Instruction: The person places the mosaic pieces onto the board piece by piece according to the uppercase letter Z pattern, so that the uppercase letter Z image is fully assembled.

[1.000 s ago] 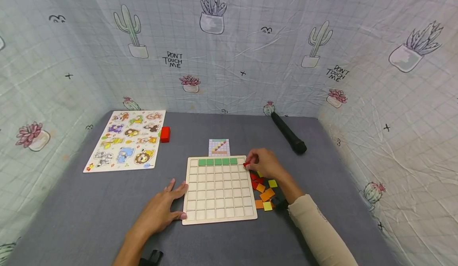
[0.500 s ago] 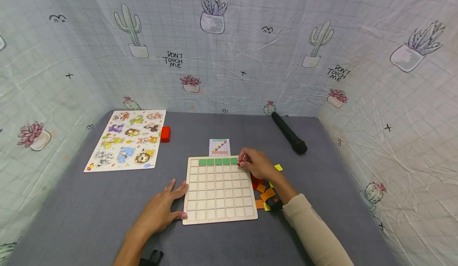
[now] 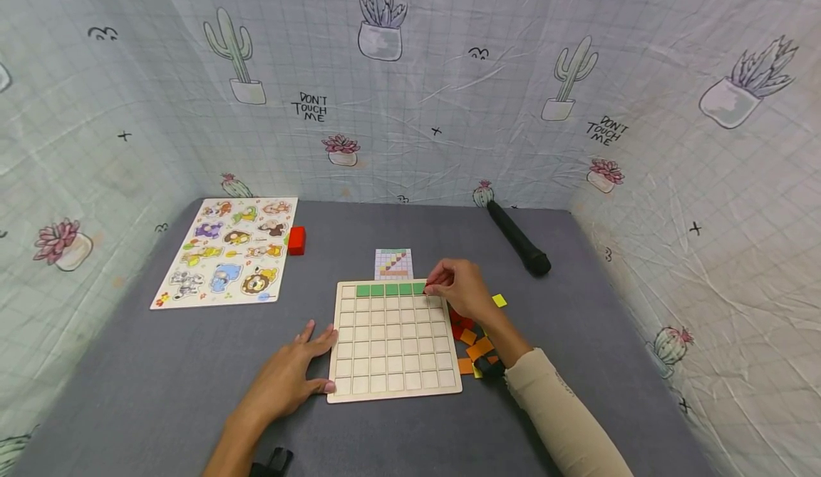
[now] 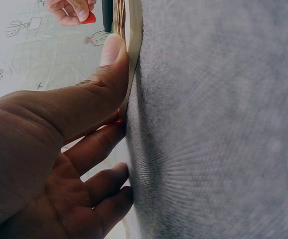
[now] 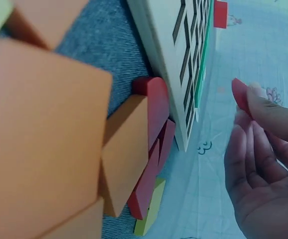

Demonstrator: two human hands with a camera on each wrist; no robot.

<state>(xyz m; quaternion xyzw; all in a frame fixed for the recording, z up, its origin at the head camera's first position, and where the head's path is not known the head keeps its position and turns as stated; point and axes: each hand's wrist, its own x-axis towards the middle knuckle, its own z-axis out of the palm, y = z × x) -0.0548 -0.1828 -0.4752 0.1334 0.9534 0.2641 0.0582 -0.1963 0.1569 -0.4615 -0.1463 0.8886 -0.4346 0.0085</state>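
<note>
A wooden grid board (image 3: 394,341) lies flat, with a row of green tiles (image 3: 391,289) along its far edge. My left hand (image 3: 285,373) touches the board's left edge, fingers spread; in the left wrist view its thumb (image 4: 113,52) is against the board's side. Over the far right corner, my right hand (image 3: 463,288) pinches a small red tile (image 5: 240,94) with one rounded side between thumb and fingers. From the head view the tile is mostly hidden by those fingers. Beside the board's right edge lie loose red tiles (image 3: 459,325) and orange tiles (image 3: 479,349), partly under the right forearm.
Behind the board is a small pattern card (image 3: 393,264). A board with animal pictures (image 3: 227,256) lies at the back left, a red block (image 3: 296,241) against it. A black microphone-shaped object (image 3: 518,240) rests at the back right. One yellow tile (image 3: 499,300) lies right of the right wrist.
My right hand has moved left with the red tile, from beyond the board's right edge to beside the last green tile. The left hand and the board stay put.
</note>
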